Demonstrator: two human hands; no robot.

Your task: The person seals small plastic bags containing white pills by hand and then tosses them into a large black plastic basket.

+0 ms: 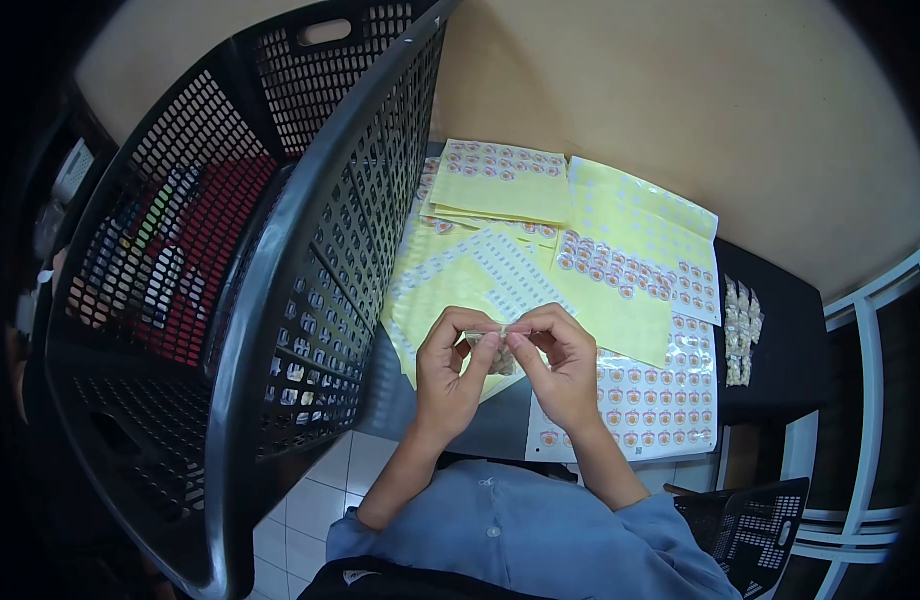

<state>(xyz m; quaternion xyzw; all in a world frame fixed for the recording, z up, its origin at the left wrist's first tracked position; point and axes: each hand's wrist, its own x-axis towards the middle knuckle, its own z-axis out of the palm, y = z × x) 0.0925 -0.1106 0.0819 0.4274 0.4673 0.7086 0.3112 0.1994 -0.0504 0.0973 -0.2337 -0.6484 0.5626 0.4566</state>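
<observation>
Both of my hands meet over the table, in front of my chest. The fingertips of my left hand (448, 368) and my right hand (558, 364) pinch the top edge of a small clear plastic bag (503, 362). Something pale is inside the bag, but my thumbs partly cover it and I cannot make out the contents. Below and beyond the hands lie yellow backing sheets (620, 328), some with stickers left on them. A sheet of round orange-and-white stickers (656, 405) lies to the right of my right hand.
A large black perforated basket (325, 235) stands close on the left, with red and multicoloured things inside. More sticker sheets (505, 180) are stacked against the wall. Several small filled packets (740, 335) lie in rows on the black surface at right. Another black basket (750, 530) is at lower right.
</observation>
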